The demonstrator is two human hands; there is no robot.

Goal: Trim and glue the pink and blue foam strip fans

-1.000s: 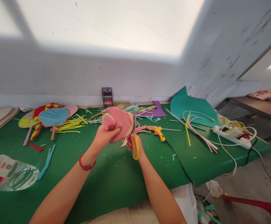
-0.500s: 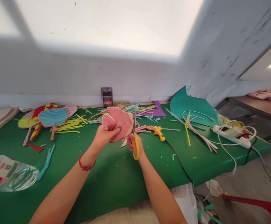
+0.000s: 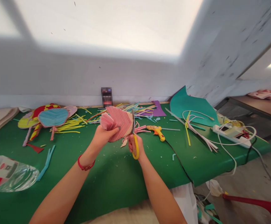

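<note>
My left hand (image 3: 105, 134) grips a pink leaf-like piece (image 3: 122, 123) built of slanted strips, thumb on top, its left end curled over. In my right hand (image 3: 135, 146) is a pair of scissors with yellow handles (image 3: 136, 148). The blades point away from me and lie along the right edge of the pink piece. A ragged strip of trimmings (image 3: 124, 142) hangs or lies just below it; I cannot tell which. To the right of the scissors a yellow hot glue gun (image 3: 158, 133) rests on the green table cover (image 3: 116, 183).
Coloured strips (image 3: 140, 109) are heaped behind my hands. Finished-looking leaf shapes (image 3: 53, 117) and a plastic bottle (image 3: 11, 173) lie left. At right are a teal sheet (image 3: 193, 107), a power strip (image 3: 231, 136) and loose cords. A phone-like object (image 3: 106, 97) leans on the wall.
The scissor blades have shifted slightly left along the pink piece's edge and look closer together. The pink piece has moved slightly left with my left hand.
</note>
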